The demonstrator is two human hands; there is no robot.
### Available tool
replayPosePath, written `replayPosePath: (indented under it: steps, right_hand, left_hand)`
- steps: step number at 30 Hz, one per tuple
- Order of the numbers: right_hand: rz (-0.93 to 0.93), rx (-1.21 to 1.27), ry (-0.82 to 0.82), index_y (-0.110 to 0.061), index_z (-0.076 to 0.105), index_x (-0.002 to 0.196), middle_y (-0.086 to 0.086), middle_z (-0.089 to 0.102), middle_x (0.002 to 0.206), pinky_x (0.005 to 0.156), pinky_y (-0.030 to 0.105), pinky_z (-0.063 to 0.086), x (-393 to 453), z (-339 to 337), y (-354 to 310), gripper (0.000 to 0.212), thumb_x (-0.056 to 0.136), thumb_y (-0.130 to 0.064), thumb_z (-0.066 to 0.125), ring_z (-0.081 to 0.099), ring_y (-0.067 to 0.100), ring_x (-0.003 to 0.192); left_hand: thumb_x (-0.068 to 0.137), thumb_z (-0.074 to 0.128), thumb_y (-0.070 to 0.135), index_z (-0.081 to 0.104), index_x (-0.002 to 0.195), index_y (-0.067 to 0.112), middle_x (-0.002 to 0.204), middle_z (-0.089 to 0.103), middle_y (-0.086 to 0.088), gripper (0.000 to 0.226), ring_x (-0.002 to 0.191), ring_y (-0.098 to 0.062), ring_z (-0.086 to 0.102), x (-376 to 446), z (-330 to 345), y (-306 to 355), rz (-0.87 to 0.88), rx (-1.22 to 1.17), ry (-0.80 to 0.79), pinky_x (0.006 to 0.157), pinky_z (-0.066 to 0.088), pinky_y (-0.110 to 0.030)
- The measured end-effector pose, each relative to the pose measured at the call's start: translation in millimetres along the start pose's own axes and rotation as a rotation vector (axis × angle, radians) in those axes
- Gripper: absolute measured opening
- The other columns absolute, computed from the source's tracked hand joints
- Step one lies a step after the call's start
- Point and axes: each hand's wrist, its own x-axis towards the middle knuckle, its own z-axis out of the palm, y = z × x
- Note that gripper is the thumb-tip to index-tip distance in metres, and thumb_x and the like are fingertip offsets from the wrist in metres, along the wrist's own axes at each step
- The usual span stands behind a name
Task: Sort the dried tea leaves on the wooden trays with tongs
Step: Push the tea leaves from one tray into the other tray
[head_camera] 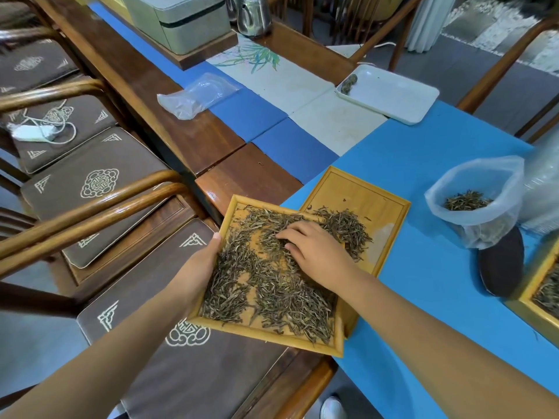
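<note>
My left hand (201, 267) grips the left rim of a light wooden tray (266, 335) and holds it tilted off the table's edge, overlapping a second wooden tray (357, 189) that lies on the blue table. Dried tea leaves (272, 294) cover much of the held tray, and a smaller heap of leaves (348, 228) lies on the second tray. My right hand (314, 252) rests palm down on the leaves at the held tray's far right corner, fingers spread and curled into them. No tongs are in view.
A clear plastic bag of tea leaves (475, 201) stands at the right, beside a dark round cake (502, 264). A third tray with leaves (541, 291) shows at the right edge. A white tray (390, 95) sits farther back. Cushioned wooden chairs (90, 189) line the left.
</note>
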Motion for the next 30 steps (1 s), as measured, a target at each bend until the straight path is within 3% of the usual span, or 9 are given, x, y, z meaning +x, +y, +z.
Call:
replayPosePath:
  steps: [5, 11, 27, 30]
  right_hand:
    - [0.019, -0.011, 0.05, -0.017, 0.055, 0.124, 0.005, 0.055, 0.123, 0.098, 0.035, 0.04, -8.8, -2.3, 16.3, 0.03, 0.096, -0.015, 0.045, 0.046, 0.024, 0.117]
    - [0.074, -0.016, 0.077, -0.016, 0.056, 0.122, 0.004, 0.055, 0.121, 0.097, 0.033, 0.04, -17.0, -4.8, 35.2, 0.029, 0.095, -0.013, 0.045, 0.044, 0.022, 0.117]
    - [0.215, -0.101, -0.008, -0.016, 0.05, 0.127, 0.005, 0.05, 0.13, 0.098, 0.036, 0.04, -17.8, -4.2, 70.3, 0.034, 0.095, -0.008, 0.042, 0.04, 0.023, 0.123]
    - [0.232, -0.115, -0.011, -0.015, 0.049, 0.129, 0.006, 0.049, 0.131, 0.101, 0.036, 0.038, -15.3, -4.8, 75.1, 0.036, 0.094, -0.007, 0.043, 0.039, 0.024, 0.123]
  left_hand:
    - [0.088, 0.034, 0.067, 0.07, 0.103, 0.02, 0.095, 0.076, -0.011, 0.061, 0.085, -0.029, 0.073, 0.3, -4.4, -0.9, -0.001, 0.004, 0.019, 0.07, 0.055, -0.034]
    - [0.086, 0.034, 0.07, 0.071, 0.102, 0.021, 0.097, 0.076, -0.011, 0.063, 0.086, -0.029, 0.073, -3.0, -7.7, -0.6, -0.003, 0.046, 0.039, 0.081, 0.053, -0.039]
    - [0.087, 0.032, 0.07, 0.07, 0.101, 0.021, 0.091, 0.077, -0.009, 0.063, 0.081, -0.027, 0.074, -15.5, -19.9, -9.7, 0.019, 0.112, 0.065, 0.075, 0.054, -0.036]
    - [0.087, 0.032, 0.069, 0.069, 0.104, 0.02, 0.095, 0.076, -0.009, 0.063, 0.087, -0.029, 0.073, -16.9, -21.7, -11.3, 0.031, 0.121, 0.074, 0.087, 0.053, -0.042]
